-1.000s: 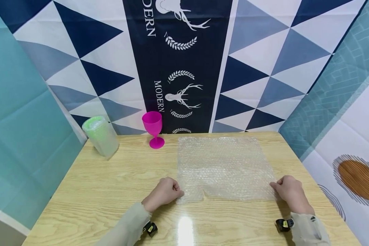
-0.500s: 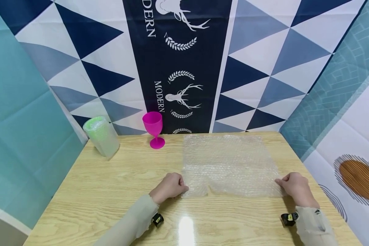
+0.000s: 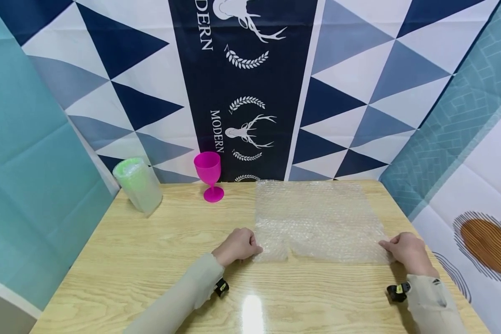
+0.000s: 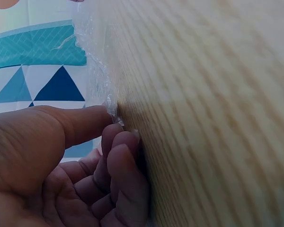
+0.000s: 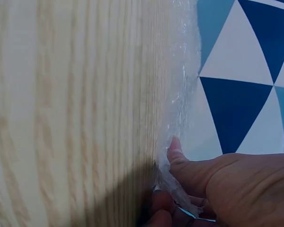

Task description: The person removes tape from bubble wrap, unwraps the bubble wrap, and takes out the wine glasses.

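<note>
A clear sheet of bubble wrap point(image 3: 317, 218) lies flat on the wooden table, its near edge notched left of the middle. My left hand point(image 3: 239, 245) pinches its near left corner; in the left wrist view the thumb and curled fingers of the hand point(image 4: 85, 161) meet on the wrap's edge point(image 4: 102, 80). At the near right corner my right hand point(image 3: 409, 253) pinches the sheet, and the right wrist view has the wrap point(image 5: 177, 104) between thumb and fingers of that hand point(image 5: 227, 184).
A magenta goblet point(image 3: 208, 171) stands at the table's back edge, left of the sheet. Farther left is a translucent wrapped roll point(image 3: 139, 188) with a green top. Patterned cloth point(image 3: 338, 93) hangs behind the table point(image 3: 150, 250), with more cloth at both sides.
Both hands have moved right and slightly away from me, sliding the bubble wrap with them. Its far edge is now nearer the table's back edge. The goblet and the roll have stayed in place.
</note>
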### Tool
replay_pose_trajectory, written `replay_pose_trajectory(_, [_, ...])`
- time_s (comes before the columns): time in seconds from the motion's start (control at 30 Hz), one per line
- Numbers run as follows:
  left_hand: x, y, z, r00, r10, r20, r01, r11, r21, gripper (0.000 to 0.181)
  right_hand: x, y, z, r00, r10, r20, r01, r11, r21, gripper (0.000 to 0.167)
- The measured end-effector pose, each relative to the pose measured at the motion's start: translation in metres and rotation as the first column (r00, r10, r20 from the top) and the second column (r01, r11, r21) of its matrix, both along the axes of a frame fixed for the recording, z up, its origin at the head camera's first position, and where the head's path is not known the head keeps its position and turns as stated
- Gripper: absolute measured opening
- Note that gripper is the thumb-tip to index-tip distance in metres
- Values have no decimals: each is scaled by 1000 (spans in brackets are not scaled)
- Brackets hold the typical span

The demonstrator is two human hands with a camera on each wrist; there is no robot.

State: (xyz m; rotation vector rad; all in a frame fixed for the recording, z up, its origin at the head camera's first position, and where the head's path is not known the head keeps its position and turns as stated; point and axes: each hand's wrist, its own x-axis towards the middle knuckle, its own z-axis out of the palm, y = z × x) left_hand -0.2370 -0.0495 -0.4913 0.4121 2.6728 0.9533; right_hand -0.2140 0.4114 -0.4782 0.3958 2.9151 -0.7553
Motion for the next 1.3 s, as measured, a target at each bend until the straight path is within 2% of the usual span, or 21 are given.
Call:
replay_pose_trajectory(0.4, [-4, 11, 6, 999, 7, 37, -6, 1000, -21, 35, -2, 9, 1, 1000, 0, 8, 0, 1000, 11, 37])
replay_pose_trajectory(0.8, [-5, 21, 7, 1000, 0, 28, 1, 999, -50, 40, -4, 18, 1, 1000, 6, -3, -6, 999, 35, 35])
replay_pose_trajectory(1.07, [-4, 24, 6, 1000, -21, -4, 21, 998, -61, 43, -2, 23, -2, 1000, 6, -12, -6, 999, 31, 37])
replay_pose_trajectory(1.3, [-4, 25, 7, 999, -36, -6, 35, 997, -69, 43, -1, 24, 0, 999, -31, -13, 31, 999, 27, 36])
